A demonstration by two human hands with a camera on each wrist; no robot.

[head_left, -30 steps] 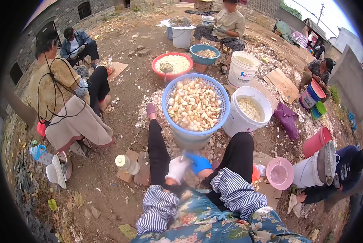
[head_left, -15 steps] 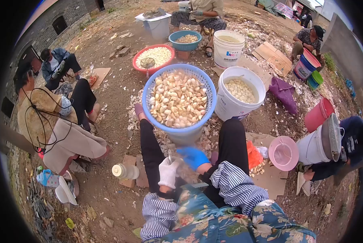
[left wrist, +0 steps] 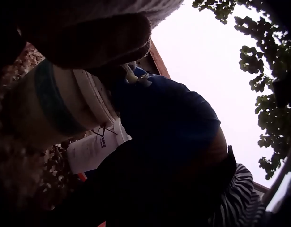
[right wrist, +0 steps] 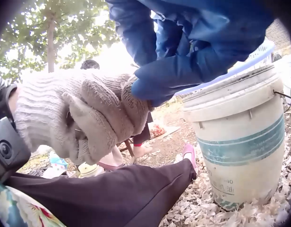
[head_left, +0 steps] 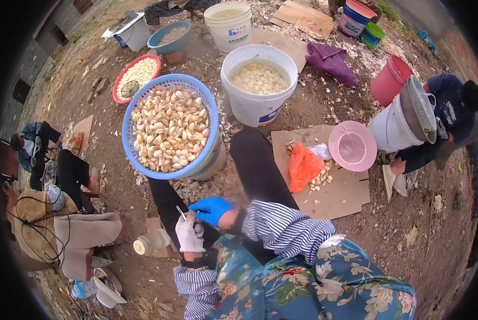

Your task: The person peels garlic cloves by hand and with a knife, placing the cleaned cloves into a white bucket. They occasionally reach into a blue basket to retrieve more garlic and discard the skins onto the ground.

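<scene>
Head view: a blue basket (head_left: 213, 114) heaped with garlic cloves (head_left: 169, 130) sits on top of a pale bucket (head_left: 213, 162). On the near side of that bucket, the left hand (head_left: 191, 234), in a white knit glove, has its fingers curled around a thin stick (head_left: 180, 213) that pokes up past them. The right hand (head_left: 213, 211), in a blue glove, meets it, fingertips bent in against the white ones. Right of the bucket stands a white tub (head_left: 255, 106) with cloves in water; near it on the left is a jar (head_left: 154, 241).

Left wrist view: dim. Beside the bucket, the blue fingertips pinch a pale piece (left wrist: 132, 77), perhaps garlic; I cannot tell how the far fingers lie.

Right wrist view: left of the bucket, the knit fingers are folded tightly, and the blue thumb and forefinger press together against them. Whatever lies between is hidden. Peelings (right wrist: 197, 208) cover the ground around the bucket's foot.
</scene>
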